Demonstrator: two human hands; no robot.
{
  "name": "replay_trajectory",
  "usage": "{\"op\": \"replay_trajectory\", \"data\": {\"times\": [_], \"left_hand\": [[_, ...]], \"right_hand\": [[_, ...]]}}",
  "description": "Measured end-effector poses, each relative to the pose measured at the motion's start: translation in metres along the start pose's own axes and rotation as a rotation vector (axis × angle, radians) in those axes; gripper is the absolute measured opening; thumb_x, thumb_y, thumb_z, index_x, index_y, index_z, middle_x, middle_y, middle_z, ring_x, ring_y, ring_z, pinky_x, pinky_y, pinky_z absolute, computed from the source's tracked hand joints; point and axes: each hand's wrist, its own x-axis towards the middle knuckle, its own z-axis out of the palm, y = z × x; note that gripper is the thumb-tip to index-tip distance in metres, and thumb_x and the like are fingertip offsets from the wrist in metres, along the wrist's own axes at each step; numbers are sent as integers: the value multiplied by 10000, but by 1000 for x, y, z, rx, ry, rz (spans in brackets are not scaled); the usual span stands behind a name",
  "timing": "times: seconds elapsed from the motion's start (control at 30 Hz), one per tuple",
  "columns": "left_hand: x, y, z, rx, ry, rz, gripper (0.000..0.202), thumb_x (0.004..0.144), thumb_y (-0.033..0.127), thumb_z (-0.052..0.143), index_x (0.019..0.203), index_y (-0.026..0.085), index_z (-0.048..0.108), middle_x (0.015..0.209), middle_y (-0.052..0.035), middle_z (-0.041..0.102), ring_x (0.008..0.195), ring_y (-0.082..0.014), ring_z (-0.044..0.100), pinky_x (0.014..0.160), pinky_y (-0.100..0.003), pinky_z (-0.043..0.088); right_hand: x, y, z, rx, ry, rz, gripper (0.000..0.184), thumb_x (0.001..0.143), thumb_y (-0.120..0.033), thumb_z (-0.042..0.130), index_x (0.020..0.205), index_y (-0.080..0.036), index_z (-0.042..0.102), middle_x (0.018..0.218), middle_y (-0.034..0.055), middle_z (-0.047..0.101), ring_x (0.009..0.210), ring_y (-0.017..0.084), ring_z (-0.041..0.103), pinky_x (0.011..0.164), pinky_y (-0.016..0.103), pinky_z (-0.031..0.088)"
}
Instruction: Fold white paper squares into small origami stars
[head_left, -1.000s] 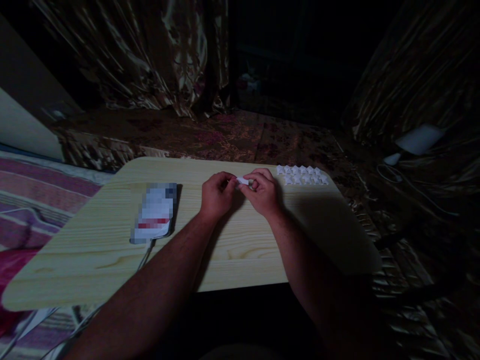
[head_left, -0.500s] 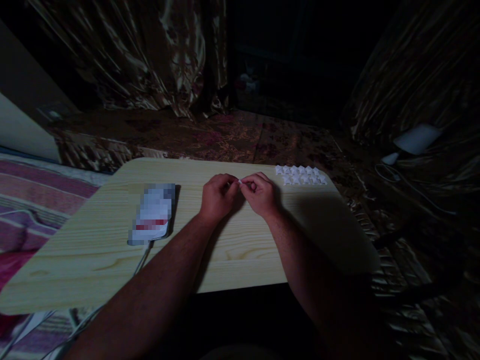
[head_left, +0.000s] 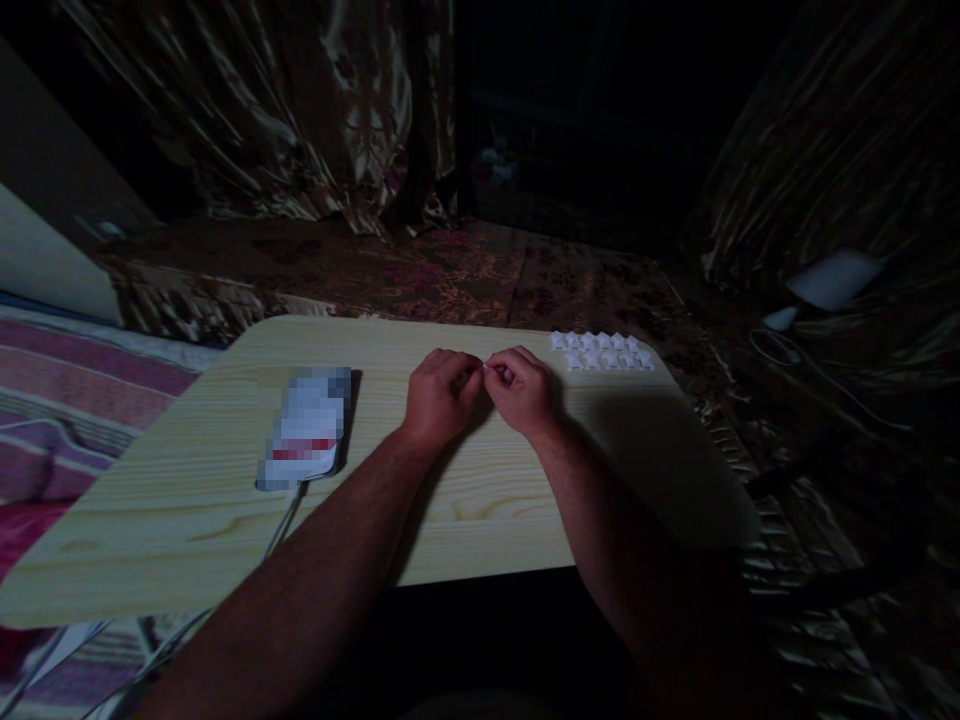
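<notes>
My left hand [head_left: 442, 393] and my right hand [head_left: 523, 390] meet above the far middle of the wooden table [head_left: 495, 500]. Both are closed, thumbs and fingers pinched together at the tips. Between the fingertips shows a sliver of a small white piece of paper [head_left: 487, 365], mostly hidden by the fingers. Just right of my right hand, several white folded paper stars [head_left: 592, 358] lie in two rows near the table's far right corner.
A phone [head_left: 307, 425], blurred out, lies on the left of the table with a white cable [head_left: 283, 520] plugged into its near end. A striped bedspread [head_left: 52, 400] is at the left. On the right, beyond the table, stands a white lamp [head_left: 836, 280].
Both hands have shifted very slightly to the right, and less of the white paper shows between the fingertips. The stars and the phone have stayed put.
</notes>
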Motion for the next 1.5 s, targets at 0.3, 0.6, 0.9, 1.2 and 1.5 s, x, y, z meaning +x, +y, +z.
{"op": "replay_trajectory", "data": {"times": [0.3,0.6,0.9,1.2,1.5], "left_hand": [[2,5,-1,-194,36,-191,127,783,270,558,787,183,650,758,-43,636,707,-155,543,636,-255,411],[3,5,5,-376,63,-313,130,771,277,572,773,162,632,681,-6,625,600,-106,542,561,-215,409],[5,3,7,-519,35,-412,215,743,335,630,822,145,695,767,-42,696,691,-141,617,657,-240,479],[7,6,6,-583,85,-464,182,737,316,643,786,147,690,742,-34,684,665,-125,602,641,-226,472],[7,9,6,-604,97,-570,215,716,336,652,789,138,691,723,-41,679,607,-121,581,565,-217,448]], "right_hand": [[1,-1,-4,21,6,-3,87,813,-186,527,795,-191,612,805,29,594,727,126,527,668,235,426],[2,5,0,70,17,17,117,820,-203,535,765,-178,636,743,11,586,686,115,520,643,235,415],[1,8,6,210,6,122,114,794,-247,566,741,-175,637,693,-2,596,622,104,506,583,230,397],[5,11,4,252,86,145,73,737,-221,601,674,-184,594,786,15,592,730,122,527,660,241,429],[5,15,11,477,45,356,145,703,-302,646,690,-173,582,654,-15,602,606,109,545,596,236,448]]}}
